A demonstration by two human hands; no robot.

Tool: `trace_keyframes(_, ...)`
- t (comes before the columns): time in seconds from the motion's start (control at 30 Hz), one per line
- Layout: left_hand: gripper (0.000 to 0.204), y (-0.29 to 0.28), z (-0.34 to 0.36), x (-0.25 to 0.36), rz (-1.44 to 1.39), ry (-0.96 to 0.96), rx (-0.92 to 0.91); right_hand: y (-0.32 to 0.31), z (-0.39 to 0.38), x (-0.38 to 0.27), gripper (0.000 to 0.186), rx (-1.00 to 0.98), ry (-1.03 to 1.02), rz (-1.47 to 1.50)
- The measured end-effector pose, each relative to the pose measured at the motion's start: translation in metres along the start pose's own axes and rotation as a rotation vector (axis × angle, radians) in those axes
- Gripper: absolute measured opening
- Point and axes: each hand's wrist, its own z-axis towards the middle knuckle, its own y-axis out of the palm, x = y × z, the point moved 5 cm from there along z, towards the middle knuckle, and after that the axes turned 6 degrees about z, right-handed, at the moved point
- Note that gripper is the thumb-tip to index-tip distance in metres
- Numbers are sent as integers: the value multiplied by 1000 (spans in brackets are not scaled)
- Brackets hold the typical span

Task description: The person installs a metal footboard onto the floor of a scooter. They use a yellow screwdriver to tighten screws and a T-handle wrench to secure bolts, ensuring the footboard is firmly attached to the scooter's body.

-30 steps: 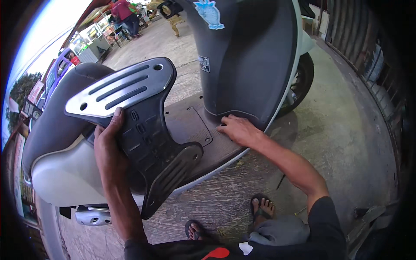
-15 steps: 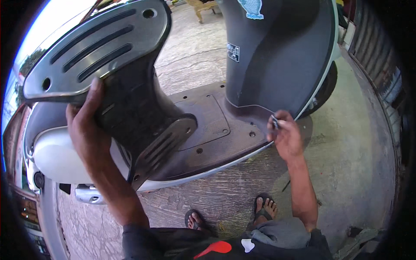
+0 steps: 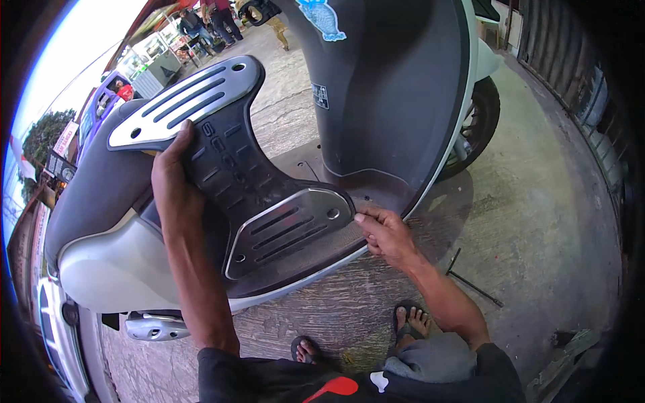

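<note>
Over the scooter floor (image 3: pixel 316 259), the mat (image 3: pixel 232 164), likely light and bendy between stiffer plates (image 3: pixel 191 101), suits edge holds: left hand (image 3: pixel 176 185) fingers grip its left edge, right hand (image 3: pixel 388 236) fingers its near right corner.

Outdoors in daylight, from my remote seat.
I see rough concrete ground (image 3: pixel 524 215), a corrugated metal wall (image 3: pixel 554 60) at upper right, and toward the upper left a stall (image 3: pixel 160 72), a purple vehicle (image 3: pixel 87 124), a tree (image 3: pixel 48 133) and pale sky (image 3: pixel 67 47).
</note>
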Motion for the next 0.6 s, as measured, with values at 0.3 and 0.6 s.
trace_keyframes(0.3,40,21,40,-68,375,65,28,-9,-18,-12,25,214,-207,-305)
trace_keyframes(0.6,44,-46,81,-222,1050,-98,115,-7,-41,29,37,58,-100,-611)
